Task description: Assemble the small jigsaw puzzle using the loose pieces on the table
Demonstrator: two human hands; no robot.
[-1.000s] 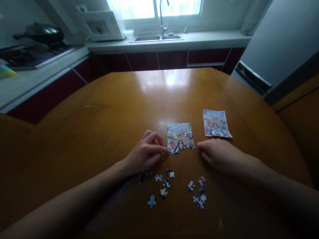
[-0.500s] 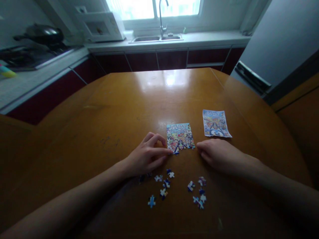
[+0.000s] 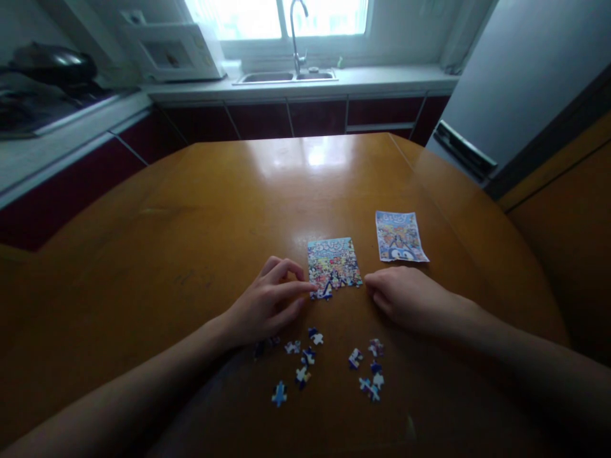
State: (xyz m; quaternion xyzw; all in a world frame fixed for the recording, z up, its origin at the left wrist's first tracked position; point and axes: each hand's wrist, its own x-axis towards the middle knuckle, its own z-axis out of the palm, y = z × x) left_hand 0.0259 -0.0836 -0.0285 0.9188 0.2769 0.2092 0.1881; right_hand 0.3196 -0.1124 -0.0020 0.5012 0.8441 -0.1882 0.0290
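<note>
A partly built jigsaw is seen lying flat near the middle of a wooden table, with a kitchen sink lit by the window at twelve o'clock. The left hand is laid at the jigsaw's eight o'clock, loosely spread, its forefinger stretched out and pressed to the ragged lower left corner; nothing is seen pinched in it. The right hand is rested palm down at four o'clock, knuckles just beside the lower right corner, its fingers curled under so that it cannot be told whether anything is held. Loose pieces are scattered at six o'clock, between the two forearms. A printed sheet is placed at two o'clock, apart from the jigsaw. The pieces are judged to be light, thin, stiff card, best pinched by the edges between thumb and forefinger. The joined block is judged fragile: it is better slid flat or pressed from above than lifted by one corner.
</note>
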